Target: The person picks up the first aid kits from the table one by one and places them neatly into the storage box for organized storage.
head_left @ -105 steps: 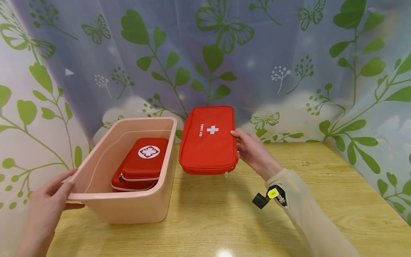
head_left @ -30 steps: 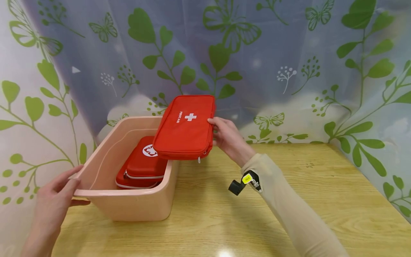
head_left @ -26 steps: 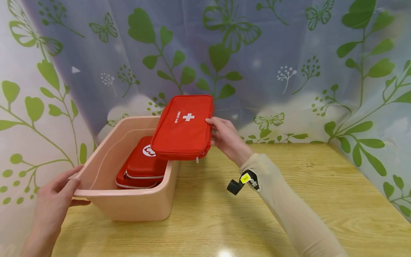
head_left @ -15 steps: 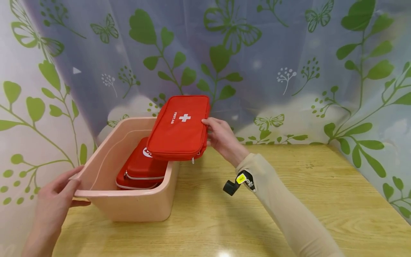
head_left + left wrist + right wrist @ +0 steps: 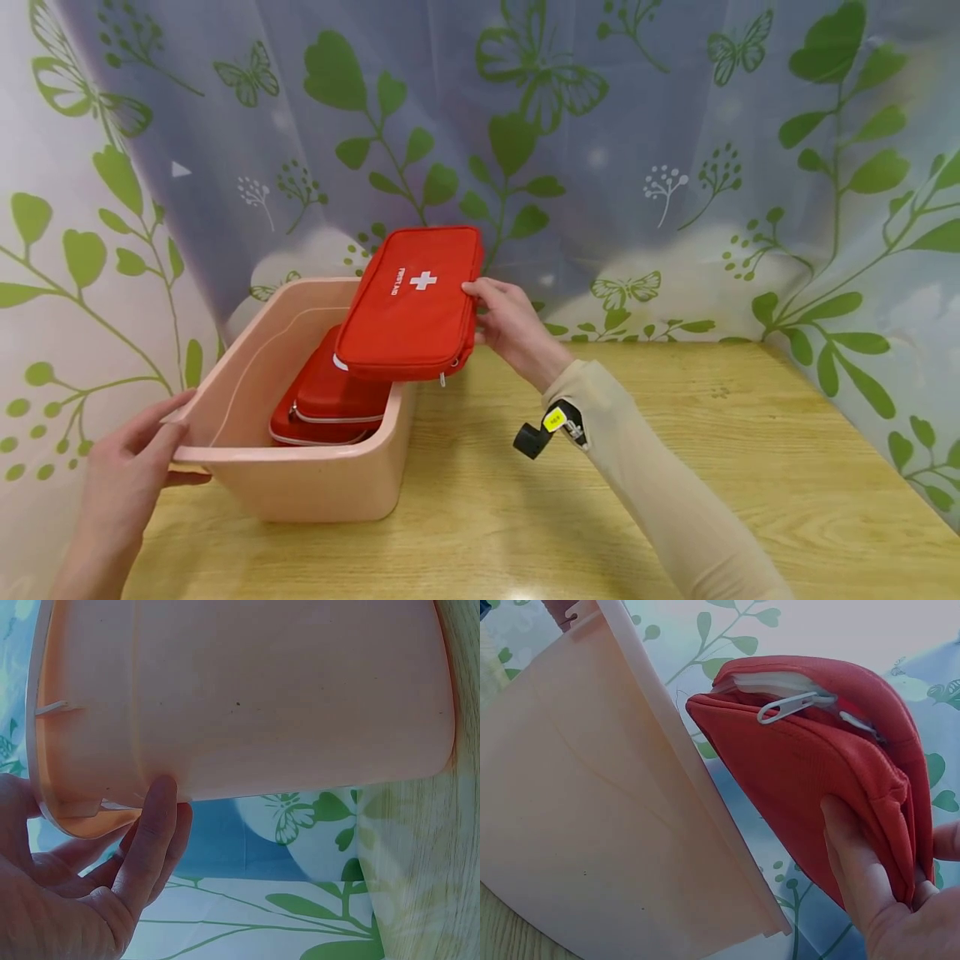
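Note:
My right hand (image 5: pixel 517 323) grips the right edge of a red first aid bag (image 5: pixel 412 308), thumb on top and fingers beneath. The bag is tilted and held above the right rim of a pink plastic bin (image 5: pixel 330 483). In the right wrist view, the bag's zipper (image 5: pixel 787 707) is partly undone and something whitish shows inside. My left hand (image 5: pixel 131 471) pinches the bin's near left rim corner, its fingers against the outer wall in the left wrist view. Inside the bin lie two stacked red cases (image 5: pixel 341 392) with pale zips; the raised bag partly covers the upper one.
The bin stands on the left of a light wooden table (image 5: pixel 637 492), whose surface extends to the right. A leaf-and-butterfly patterned curtain (image 5: pixel 585 192) hangs behind and at both sides. A small black camera (image 5: pixel 531 440) sticks out from my right wrist.
My right hand has carried the first aid bag leftward, from beside the bin to over its right rim, covering more of the upper case. My left hand stays on the rim.

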The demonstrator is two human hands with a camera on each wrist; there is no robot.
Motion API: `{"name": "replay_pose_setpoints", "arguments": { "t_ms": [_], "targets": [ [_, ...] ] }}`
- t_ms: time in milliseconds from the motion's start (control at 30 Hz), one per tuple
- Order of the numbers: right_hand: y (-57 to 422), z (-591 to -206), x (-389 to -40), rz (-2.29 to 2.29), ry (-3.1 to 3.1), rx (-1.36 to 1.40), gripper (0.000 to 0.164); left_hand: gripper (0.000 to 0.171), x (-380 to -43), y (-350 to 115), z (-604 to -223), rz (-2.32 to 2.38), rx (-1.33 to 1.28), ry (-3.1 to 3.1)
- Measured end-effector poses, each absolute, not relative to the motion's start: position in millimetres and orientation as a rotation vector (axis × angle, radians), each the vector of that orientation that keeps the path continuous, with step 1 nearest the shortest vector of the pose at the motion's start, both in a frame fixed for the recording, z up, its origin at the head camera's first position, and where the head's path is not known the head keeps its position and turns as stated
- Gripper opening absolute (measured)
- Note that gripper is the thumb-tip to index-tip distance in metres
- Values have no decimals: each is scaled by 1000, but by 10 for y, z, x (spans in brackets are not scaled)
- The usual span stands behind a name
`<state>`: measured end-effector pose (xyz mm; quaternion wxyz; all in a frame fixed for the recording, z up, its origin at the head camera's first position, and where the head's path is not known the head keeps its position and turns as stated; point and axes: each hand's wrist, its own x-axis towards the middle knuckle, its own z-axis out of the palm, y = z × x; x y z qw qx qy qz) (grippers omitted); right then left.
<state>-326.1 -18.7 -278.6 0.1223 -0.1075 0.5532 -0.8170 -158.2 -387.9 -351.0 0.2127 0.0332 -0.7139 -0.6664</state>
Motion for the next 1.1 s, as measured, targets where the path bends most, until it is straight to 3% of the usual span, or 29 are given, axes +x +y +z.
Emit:
{"name": "replay_pose_setpoints", "arguments": {
  "t_ms": [1100],
  "targets": [
    [-533,-2807,-3251,-2337,1671,-363,15,32,-1584,-3870,-3525,-1858,72,-1958]
  ]
}}
